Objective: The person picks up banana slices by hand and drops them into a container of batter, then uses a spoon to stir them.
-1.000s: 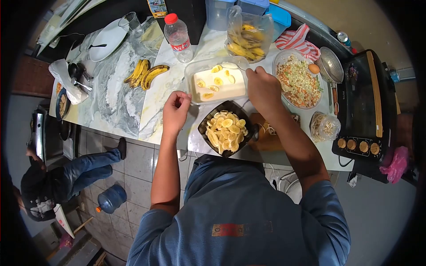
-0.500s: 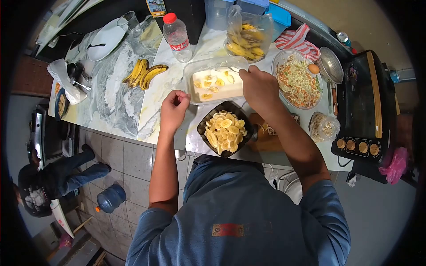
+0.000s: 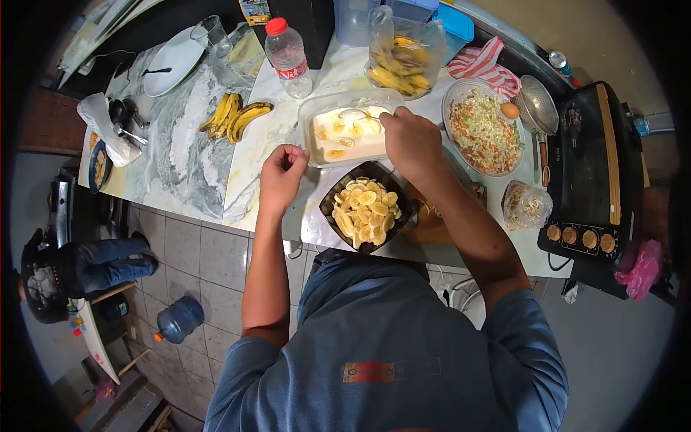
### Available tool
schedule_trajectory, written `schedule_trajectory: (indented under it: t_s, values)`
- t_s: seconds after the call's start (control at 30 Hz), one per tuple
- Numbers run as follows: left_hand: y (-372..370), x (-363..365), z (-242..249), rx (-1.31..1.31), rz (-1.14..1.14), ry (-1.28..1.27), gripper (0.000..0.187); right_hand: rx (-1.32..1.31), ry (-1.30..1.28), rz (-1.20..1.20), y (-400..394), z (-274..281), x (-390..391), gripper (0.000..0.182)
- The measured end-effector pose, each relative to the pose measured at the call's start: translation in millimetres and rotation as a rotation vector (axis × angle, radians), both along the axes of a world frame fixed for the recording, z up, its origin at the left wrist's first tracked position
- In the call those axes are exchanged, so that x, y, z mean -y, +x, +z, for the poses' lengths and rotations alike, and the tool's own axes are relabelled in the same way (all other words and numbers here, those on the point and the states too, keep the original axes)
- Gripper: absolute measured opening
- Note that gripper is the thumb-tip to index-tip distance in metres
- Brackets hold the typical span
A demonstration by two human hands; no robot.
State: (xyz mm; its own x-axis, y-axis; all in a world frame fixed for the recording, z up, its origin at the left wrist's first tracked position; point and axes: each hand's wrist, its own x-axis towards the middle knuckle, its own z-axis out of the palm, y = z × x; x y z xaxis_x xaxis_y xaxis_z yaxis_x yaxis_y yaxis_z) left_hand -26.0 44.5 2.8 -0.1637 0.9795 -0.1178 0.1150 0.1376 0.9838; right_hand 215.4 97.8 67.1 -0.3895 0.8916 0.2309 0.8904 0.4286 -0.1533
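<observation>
In front of me is a clear plastic container (image 3: 308,157) of creamy white batter, with several banana slices floating in it. The fingers of my left hand (image 3: 283,173) are pinched at its near left corner, apparently on the rim. My right hand (image 3: 416,144) grips a spoon (image 3: 353,115) over the container's right side; the bowl of the spoon is in the batter among the slices. Nearer to my body stands a dark square bowl (image 3: 332,225) heaped with banana slices (image 3: 367,209). A wooden board (image 3: 432,230) lies partly hidden beneath my right forearm.
Beyond the container are a water bottle (image 3: 288,61), bananas (image 3: 234,117) and a bag of bananas (image 3: 403,65). To the right are a bowl of chopped vegetables (image 3: 482,133) with an egg (image 3: 509,110), a strainer (image 3: 536,108) and a toaster oven (image 3: 583,173). Another person (image 3: 54,277) is at far left.
My right hand has moved slightly left and toward me, and the spoon has shifted left through the batter. Some slices have moved. The other person has changed position; my left hand stays put.
</observation>
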Motion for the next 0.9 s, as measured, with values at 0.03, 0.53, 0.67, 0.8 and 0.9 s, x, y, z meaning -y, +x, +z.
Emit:
schedule_trajectory:
  t_s: [0.03, 0.53, 0.67, 0.8, 0.9]
  values:
    - [0.2, 0.9, 0.0, 0.006, 0.002, -0.009, 0.015, 0.021, -0.014, -0.037, -1.2, 4.1, 3.8, 0.01]
    - [1.1, 2.4, -2.3, 0.031, 0.009, 0.008, 0.016, 0.024, -0.053, 0.047, 1.1, 6.0, 4.5, 0.013]
    - [0.3, 3.5, -4.2, 0.009, 0.012, -0.002, 0.017, -0.005, 0.012, -0.016, 8.1, 10.5, 1.3, 0.014]
    - [1.7, 4.0, -3.1, 0.022, 0.009, 0.005, 0.018, 0.031, -0.023, -0.053, 11.6, 3.8, -5.7, 0.014]
    - [2.0, 5.0, -3.7, 0.019, 0.01, 0.006, 0.018, 0.049, -0.045, -0.046, 13.6, -5.1, -7.5, 0.015]
